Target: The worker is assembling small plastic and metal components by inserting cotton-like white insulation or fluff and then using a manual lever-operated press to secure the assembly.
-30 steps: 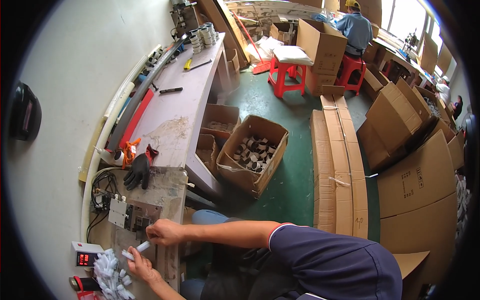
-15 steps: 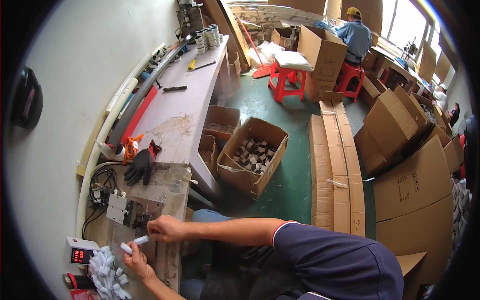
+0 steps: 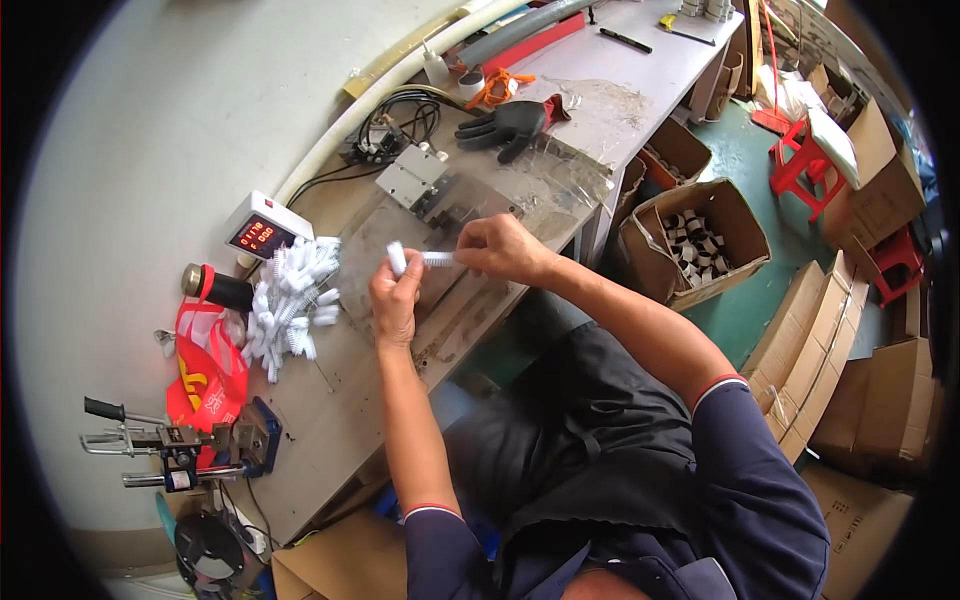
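Head view: the left hand [image 3: 395,298] pinched a white bristled brush [image 3: 397,259], right of the brush pile [image 3: 292,300]. A bristled length [image 3: 438,259] ran toward the right hand [image 3: 503,248], farther right of the pile, fingers bunched, grip impossible to tell. On the worktop [image 3: 335,435], a display box [image 3: 263,226] stood just beyond the pile, a black cylinder [image 3: 231,292] left.
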Demonstrator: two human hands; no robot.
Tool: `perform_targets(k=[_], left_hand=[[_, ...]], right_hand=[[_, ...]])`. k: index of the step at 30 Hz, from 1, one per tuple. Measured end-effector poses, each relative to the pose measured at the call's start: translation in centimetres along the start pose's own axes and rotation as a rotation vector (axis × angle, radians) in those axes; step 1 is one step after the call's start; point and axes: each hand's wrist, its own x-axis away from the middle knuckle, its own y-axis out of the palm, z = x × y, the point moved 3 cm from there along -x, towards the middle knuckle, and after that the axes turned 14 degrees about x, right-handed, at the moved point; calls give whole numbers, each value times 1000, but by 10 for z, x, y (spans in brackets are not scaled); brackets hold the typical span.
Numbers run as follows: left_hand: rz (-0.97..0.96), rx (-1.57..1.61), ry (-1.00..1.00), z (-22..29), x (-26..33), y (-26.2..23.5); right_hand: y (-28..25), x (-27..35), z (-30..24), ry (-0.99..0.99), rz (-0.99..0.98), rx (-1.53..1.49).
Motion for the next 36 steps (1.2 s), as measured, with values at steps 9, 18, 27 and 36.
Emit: perform_targets(k=[9, 18, 27, 36], left_hand=[[7, -35, 19, 7, -1, 7], [-6, -232, 133, 11, 3, 9], [-14, -290, 104, 17, 7, 15], [-20, -409, 148, 13, 3, 13]], right_hand=[[-22, -14, -13, 268, -238, -283], [-10, -14, -15, 87, -240, 155], [3, -3, -14, 9, -104, 256], [10, -1, -12, 24, -87, 356]])
